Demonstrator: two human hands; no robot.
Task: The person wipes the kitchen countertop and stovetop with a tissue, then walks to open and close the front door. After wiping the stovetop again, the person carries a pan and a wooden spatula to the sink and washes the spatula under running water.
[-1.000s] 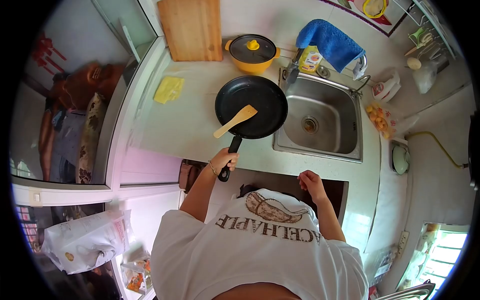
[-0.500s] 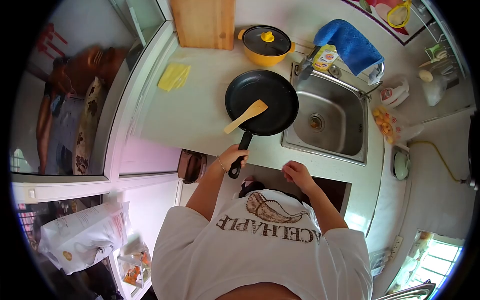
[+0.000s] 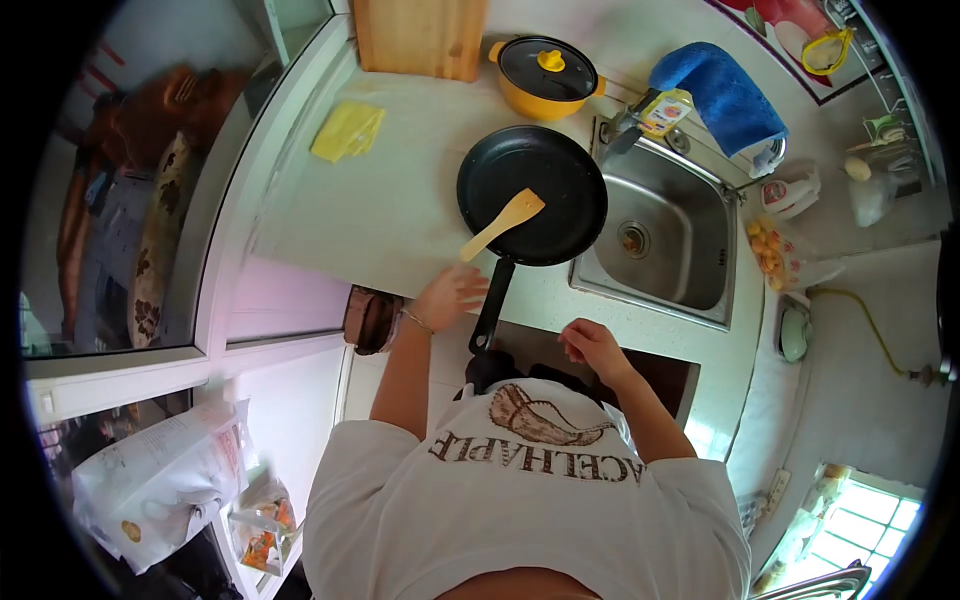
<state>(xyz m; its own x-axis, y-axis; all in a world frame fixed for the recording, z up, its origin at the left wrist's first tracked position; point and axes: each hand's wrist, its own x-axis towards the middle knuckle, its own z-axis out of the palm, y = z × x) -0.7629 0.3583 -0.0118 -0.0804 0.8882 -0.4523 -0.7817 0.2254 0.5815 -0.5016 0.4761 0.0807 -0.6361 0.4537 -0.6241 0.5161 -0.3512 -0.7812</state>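
Note:
A black frying pan (image 3: 560, 160) rests on the counter beside the sink, its handle (image 3: 492, 310) jutting past the front edge towards me. Across the pan lies a wooden spatula (image 3: 505, 224), its blade inside and its grip over the rim. My left hand (image 3: 450, 298) is open just left of the handle, fingers stretched towards it, holding nothing; whether the fingertips touch it is unclear. Over the counter's front edge, right of the handle, my right hand (image 3: 592, 348) hangs with curled fingers and nothing visible in them.
The steel sink (image 3: 650, 270) is set into the counter on the right, with a blue towel (image 3: 725, 100) over its tap. A yellow lidded pot (image 3: 545, 100) and a wooden board (image 3: 420, 40) stand at the back. A yellow cloth (image 3: 348, 130) lies at the left.
My left hand has let go of the pan handle and moved slightly left and up, its fingers now spread. My right hand stays almost in place. The view has shifted slightly.

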